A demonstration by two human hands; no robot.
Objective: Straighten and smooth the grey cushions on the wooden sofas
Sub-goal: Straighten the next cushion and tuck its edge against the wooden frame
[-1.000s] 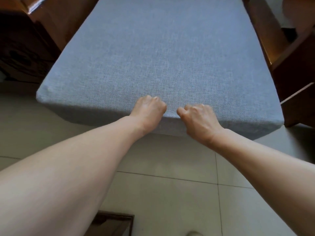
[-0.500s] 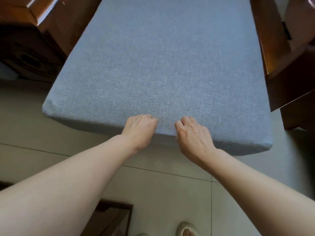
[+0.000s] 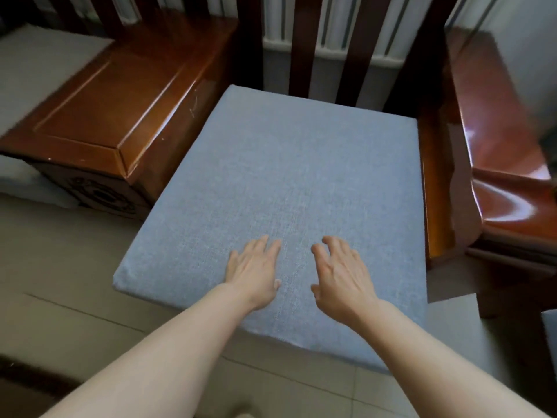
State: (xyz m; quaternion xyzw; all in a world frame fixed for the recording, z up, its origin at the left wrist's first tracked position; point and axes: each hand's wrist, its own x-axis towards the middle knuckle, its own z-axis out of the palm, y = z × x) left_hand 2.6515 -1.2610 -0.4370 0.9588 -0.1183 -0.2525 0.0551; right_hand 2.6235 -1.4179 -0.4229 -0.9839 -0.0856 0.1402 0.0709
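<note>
left hand and right hand lie flat, holding nothing, on grey cushion; uneven pressure probably skews it in its frame.

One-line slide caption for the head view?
Left hand and right hand, fingers extended, over square grey fabric cushion on wooden sofa.

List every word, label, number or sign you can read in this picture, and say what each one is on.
None: no readable text shows anywhere in this view.
Grey cushion: plain woven fabric, no tag or label in sight.
Wooden side table: only a dark carved ornament on its front, no letters.
Wooden armrest: bare polished wood with glare, no marking.
Left hand and right hand: nothing written on them.
</note>
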